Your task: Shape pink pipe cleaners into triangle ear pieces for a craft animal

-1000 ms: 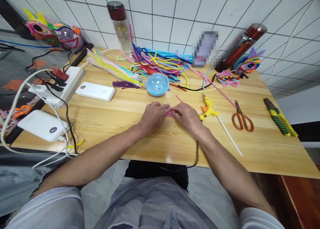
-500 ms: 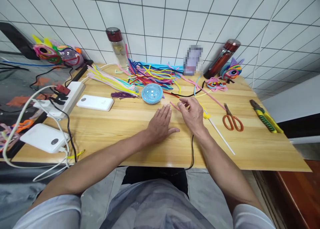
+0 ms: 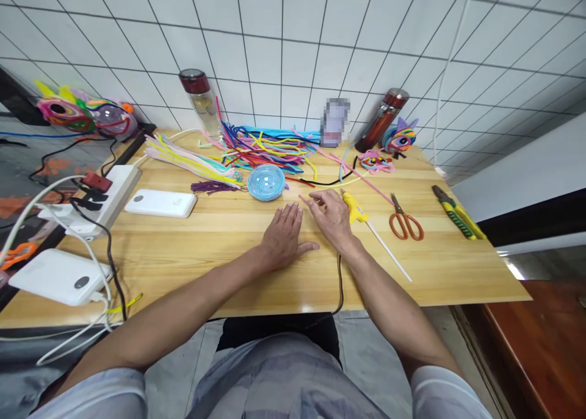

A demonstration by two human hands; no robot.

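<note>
My left hand [image 3: 282,236] lies flat on the wooden table with its fingers stretched out and nothing in it. Close beside it, my right hand [image 3: 330,219] has its fingers curled and pinches a short pink pipe cleaner [image 3: 303,199], whose tip pokes out toward the left. The rest of that piece is hidden by the fingers. Just right of this hand lies a yellow glue gun [image 3: 356,209] with a long white glue stick [image 3: 389,252] sticking out of it. A light blue bowl [image 3: 266,183] sits beyond my left hand.
Behind the bowl spreads a pile of coloured pipe cleaners [image 3: 270,150]. Orange-handled scissors [image 3: 405,221] and green-yellow pliers [image 3: 458,214] lie to the right. White power banks [image 3: 161,203] and a power strip [image 3: 110,193] with cables occupy the left. Two bottles [image 3: 199,102] stand by the tiled wall.
The camera view has shifted, so the table's contents appear further left. My right hand has lowered slightly, still pinching the pink pipe cleaner, and more of the glue gun shows. My left hand stays flat.
</note>
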